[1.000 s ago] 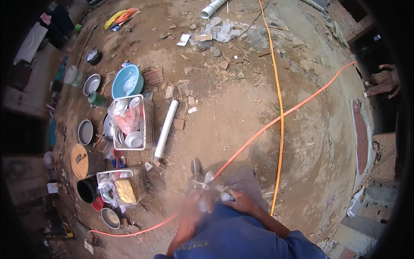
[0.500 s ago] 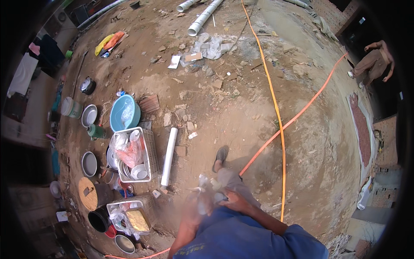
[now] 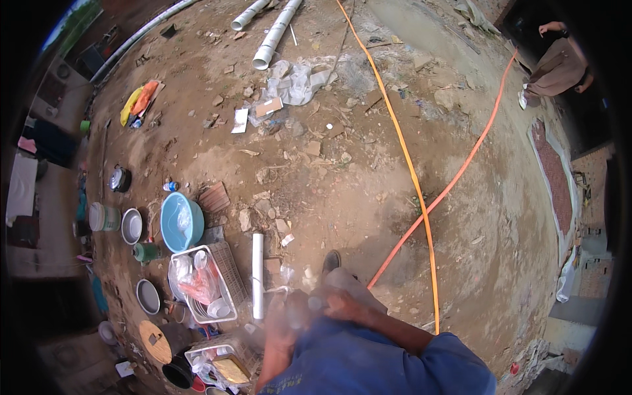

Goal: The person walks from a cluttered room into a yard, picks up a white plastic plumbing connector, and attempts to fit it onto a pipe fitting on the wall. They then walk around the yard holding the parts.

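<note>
My left hand (image 3: 285,315) is in front of my body at the lower middle, badly smeared. Its fingers cannot be made out. Close beside it, my right hand (image 3: 342,305) has its fingers curled in toward a small pale, see-through thing (image 3: 316,303) between the two hands. Its kind is too blurred to tell. Just beyond the left hand, a white pipe piece (image 3: 257,276) lies on the ground. My foot in a dark shoe (image 3: 331,261) shows ahead of the hands.
Left of me are a white basket (image 3: 232,280) of dishes and bags, a blue basin (image 3: 182,222), a round wooden board (image 3: 155,341) and several pots. An orange hose (image 3: 454,176) and a yellow hose (image 3: 399,131) cross the dirt. A person (image 3: 556,66) stands far right.
The view has shifted, so the baskets and white pipe piece sit lower. My hands stay close together at my front. The person at far right has changed posture.
</note>
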`<state>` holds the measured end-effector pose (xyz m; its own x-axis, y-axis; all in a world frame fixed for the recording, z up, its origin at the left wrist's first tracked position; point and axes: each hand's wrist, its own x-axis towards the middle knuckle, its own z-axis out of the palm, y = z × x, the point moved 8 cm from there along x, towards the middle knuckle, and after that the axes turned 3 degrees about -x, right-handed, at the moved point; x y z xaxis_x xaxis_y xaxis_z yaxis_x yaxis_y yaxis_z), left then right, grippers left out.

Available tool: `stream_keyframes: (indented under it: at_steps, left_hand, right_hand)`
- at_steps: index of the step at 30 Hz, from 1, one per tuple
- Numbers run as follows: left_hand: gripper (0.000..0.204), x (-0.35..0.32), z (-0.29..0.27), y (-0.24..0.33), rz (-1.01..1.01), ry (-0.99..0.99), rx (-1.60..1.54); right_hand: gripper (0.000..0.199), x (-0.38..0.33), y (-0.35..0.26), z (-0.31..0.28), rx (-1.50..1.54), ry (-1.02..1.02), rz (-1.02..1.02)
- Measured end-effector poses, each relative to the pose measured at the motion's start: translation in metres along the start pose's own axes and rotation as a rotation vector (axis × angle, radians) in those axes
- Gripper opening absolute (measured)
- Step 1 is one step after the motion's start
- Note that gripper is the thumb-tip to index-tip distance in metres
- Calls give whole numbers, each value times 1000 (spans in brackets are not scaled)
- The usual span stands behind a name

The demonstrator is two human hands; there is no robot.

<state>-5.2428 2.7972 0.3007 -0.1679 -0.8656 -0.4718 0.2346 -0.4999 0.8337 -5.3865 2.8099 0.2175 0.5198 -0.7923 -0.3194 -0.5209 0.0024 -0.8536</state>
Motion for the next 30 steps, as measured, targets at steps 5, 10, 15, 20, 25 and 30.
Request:
stream_keyframes:
  at_steps: [5, 10, 15, 20, 25, 30]
  left_hand:
    - [31, 57, 2, 20, -13, -18, -28]
    - [31, 129, -3, 33, 43, -150, -468]
    - [34, 199, -20, 46, 8, -224, -545]
    - [36, 259, -26, 86, -23, -364, -812]
    - [37, 307, -26, 111, -50, -449, -820]
    - [35, 350, -20, 131, -78, -429, -824]
  right_hand:
    - [50, 48, -6, -45, 55, -7, -38]
    - [49, 103, 21, -65, -90, 30, -55]
    - [46, 178, 40, -77, -77, 0, -105]
    - [38, 245, 0, -118, 6, 54, -89]
    - [51, 282, 30, -125, -129, -131, 326]
    - [52, 313, 16, -179, 17, 63, 185]
